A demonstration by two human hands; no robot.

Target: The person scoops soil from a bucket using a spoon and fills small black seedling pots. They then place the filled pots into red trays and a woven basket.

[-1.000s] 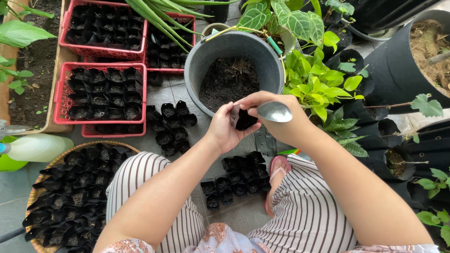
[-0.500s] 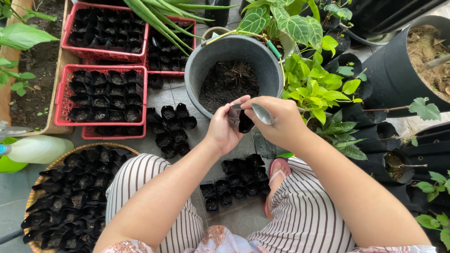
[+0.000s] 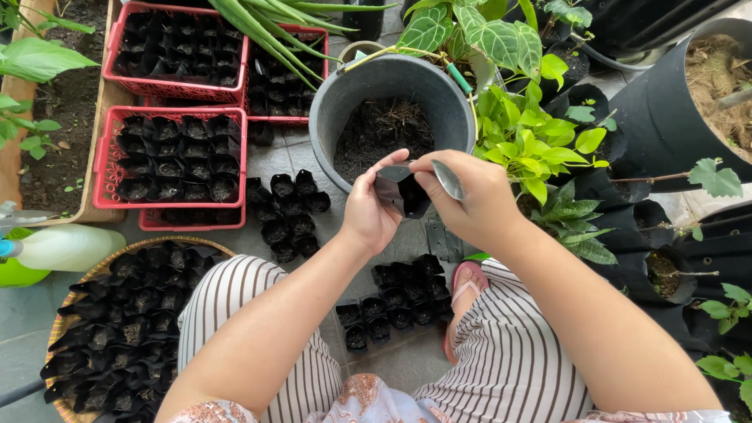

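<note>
Head view, only view: the person sits on the ground in striped trousers (image 3: pixel 509 352), both arms out over a grey bucket (image 3: pixel 329 117) with dark soil at the bottom. Left hand (image 3: pixel 372 207) is closed around a small black nursery bag (image 3: pixel 399 192), thumb on the near side, fingers wrapped behind, the bag's mouth tipped up towards the right hand. Right hand (image 3: pixel 470 200) grips a metal spoon (image 3: pixel 448 180), fingers clenched on the handle, the bowl pointing down at the bag's opening, touching or just above it; cannot tell whether soil sits on the spoon. Step in hand looks like filling the bag with soil, spoon at the bag's mouth. Judging from this, the next move calls for keeping the bag's mouth open and steady under the spoon, over the bucket so spills fall back in. The bag sits between the two hands, just above the bucket's near rim, pinched in the left fingers and right beside the right fingertips. Around: loose black bags on the tiles between bucket and knees (image 3: pixel 286 211), another cluster between the legs (image 3: pixel 392 301), a woven basket of bags lower left (image 3: pixel 70 298), red crates of bags upper left (image 3: pixel 106 157), green leafy plants to the right (image 3: pixel 533 133), a pink sandal (image 3: pixel 462 286) by the right leg.
</note>
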